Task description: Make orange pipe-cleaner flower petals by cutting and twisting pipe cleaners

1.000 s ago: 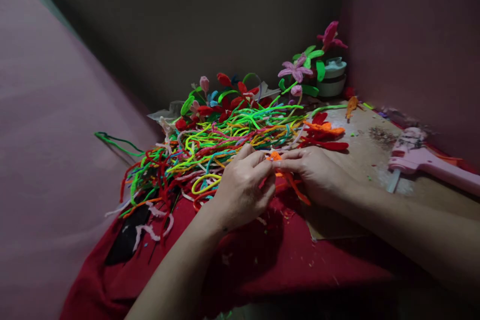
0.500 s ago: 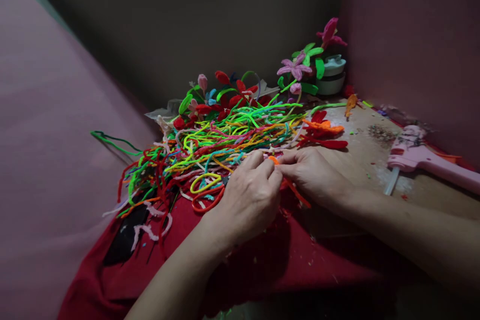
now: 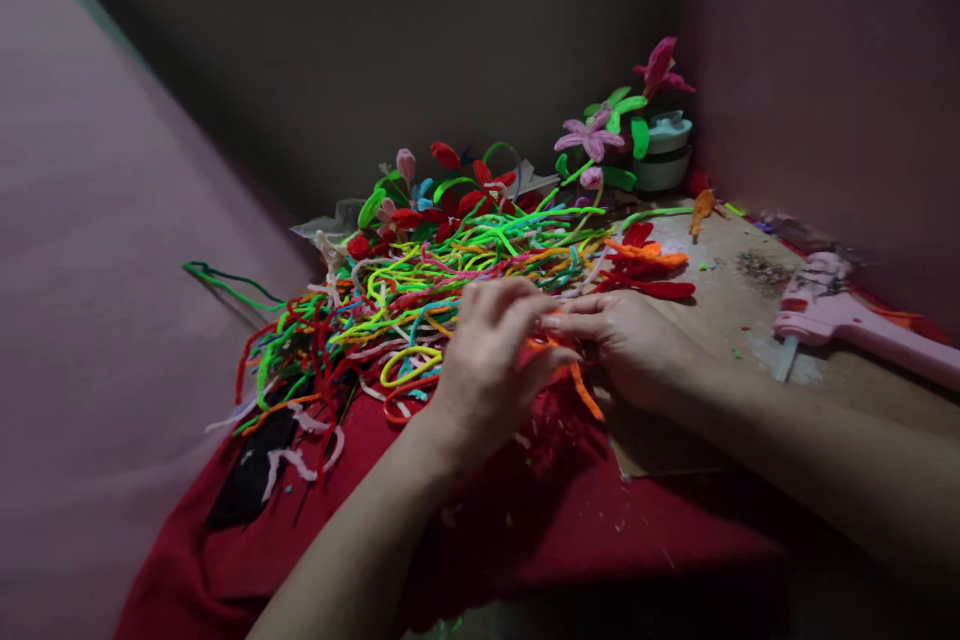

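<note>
An orange pipe cleaner (image 3: pixel 586 394) is between my two hands, its bent end hanging down towards me. My right hand (image 3: pixel 637 345) pinches it between thumb and fingertips. Curled around the same piece from the other side is my left hand (image 3: pixel 484 375), slightly blurred, its thumb a little apart from the fingers. The fingers hide most of the upper part of the orange piece. Just left of my left hand lie scissors with red and yellow handle loops (image 3: pixel 411 368). Beyond both hands spreads a heap of coloured pipe cleaners (image 3: pixel 480 260).
Red and orange petal pieces (image 3: pixel 649 265) lie on the board (image 3: pixel 720 320) beyond my right hand. A pink glue gun (image 3: pixel 847 315) rests at the right. Finished flowers (image 3: pixel 592 135) stand at the back near a pale pot (image 3: pixel 664 155). Red cloth (image 3: pixel 525 530) covers the front edge.
My left hand has loosened from a tight pinch, its thumb now spread from the fingers. The orange pipe cleaner's hanging end has shifted slightly left.
</note>
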`<move>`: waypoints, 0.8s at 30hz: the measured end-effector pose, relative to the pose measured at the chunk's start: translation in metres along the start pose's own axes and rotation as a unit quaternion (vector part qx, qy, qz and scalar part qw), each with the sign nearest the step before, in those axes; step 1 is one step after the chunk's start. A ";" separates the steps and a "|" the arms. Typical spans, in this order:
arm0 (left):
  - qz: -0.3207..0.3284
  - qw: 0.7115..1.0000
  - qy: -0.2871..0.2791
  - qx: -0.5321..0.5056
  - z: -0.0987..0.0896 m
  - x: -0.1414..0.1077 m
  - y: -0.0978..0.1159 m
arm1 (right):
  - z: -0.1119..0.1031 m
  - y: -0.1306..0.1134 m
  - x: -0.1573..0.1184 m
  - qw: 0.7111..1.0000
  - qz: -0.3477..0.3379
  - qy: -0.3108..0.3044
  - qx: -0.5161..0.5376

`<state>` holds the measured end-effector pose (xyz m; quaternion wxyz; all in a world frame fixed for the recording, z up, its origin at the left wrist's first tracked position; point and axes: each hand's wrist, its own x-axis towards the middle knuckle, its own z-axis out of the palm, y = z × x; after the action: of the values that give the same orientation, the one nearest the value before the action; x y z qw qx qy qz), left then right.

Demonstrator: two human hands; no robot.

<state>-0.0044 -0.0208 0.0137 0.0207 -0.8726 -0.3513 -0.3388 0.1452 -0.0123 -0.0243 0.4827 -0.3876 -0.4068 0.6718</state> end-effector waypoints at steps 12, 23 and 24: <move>-0.351 0.836 -0.086 -0.414 0.004 0.002 -0.007 | -0.002 -0.001 0.001 0.999 0.007 0.028 0.030; -0.274 0.878 -0.088 -0.381 0.017 -0.002 -0.001 | -0.003 0.001 0.001 0.994 0.026 -0.051 0.098; -0.286 0.859 -0.115 -0.409 0.017 -0.002 -0.002 | -0.004 0.000 0.002 0.994 0.034 -0.053 0.092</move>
<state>0.0032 -0.0161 -0.0003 -0.4760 -0.6966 -0.4152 -0.3402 0.1481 -0.0102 -0.0260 0.4713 -0.3186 -0.3549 0.7419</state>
